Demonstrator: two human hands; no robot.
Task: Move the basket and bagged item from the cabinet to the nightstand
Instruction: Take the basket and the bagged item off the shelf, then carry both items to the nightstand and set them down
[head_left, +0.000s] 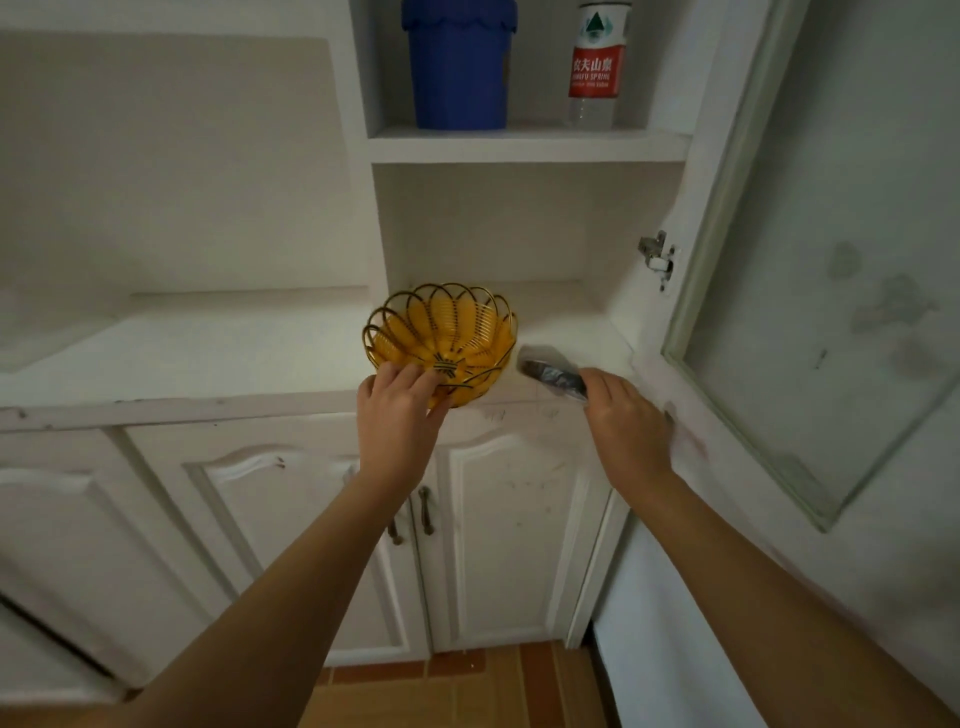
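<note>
White cabinet (218, 358) fills the view: a worn counter ledge across the middle, panelled doors below it with two dark handles, and an open niche on the right. One shelf (524, 145) up stand a blue tub (460, 67) and a water bottle (597, 67) with a red label, well apart from the hands. An open glass door (810, 270) hangs at the right, its hinge (658, 257) beside the niche, close to the right forearm.

At the front edge of the ledge sits the basket (441, 338), a round yellow bowl of woven strands with looped dark wire scallops round its rim. It tips toward the camera, its mouth facing up and slightly forward. The left hand (397, 415) has fingers closed over the near rim.

Just right of the basket, not touching it, lies the bagged item (553, 376), a dark narrow thing in clear wrap, its long axis running from upper left to lower right. The right hand (626, 421) is clamped on its near end, so that end is hidden
</note>
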